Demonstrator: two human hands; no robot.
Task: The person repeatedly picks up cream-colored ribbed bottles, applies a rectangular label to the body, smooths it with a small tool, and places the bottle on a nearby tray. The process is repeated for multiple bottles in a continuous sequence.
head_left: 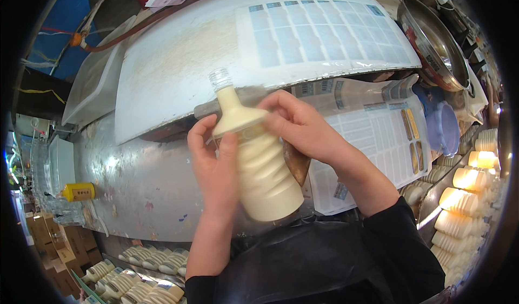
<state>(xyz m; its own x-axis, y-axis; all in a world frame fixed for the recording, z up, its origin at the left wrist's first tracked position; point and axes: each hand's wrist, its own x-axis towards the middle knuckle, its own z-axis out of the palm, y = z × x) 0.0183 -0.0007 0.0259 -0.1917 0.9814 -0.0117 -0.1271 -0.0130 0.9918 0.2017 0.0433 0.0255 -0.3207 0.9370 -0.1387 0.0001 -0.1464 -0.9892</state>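
A clear ribbed plastic bottle [265, 174] filled with a cream-coloured sauce is held tilted in the middle of the view, its uncapped threaded neck pointing up and left. My left hand [213, 166] wraps the bottle's left side, thumb across its shoulder. My right hand [297, 123] presses on the bottle's shoulder from the right, fingers on a small label there.
A worn metal workbench [135, 174] lies beneath, with a white curved board [178, 71] carrying a sheet of blue labels [319, 33]. More label sheets [373, 141] lie at the right. Filled bottles [465, 206] stand at the right and bottom left [140, 282]. A metal pan [432, 44] sits upper right.
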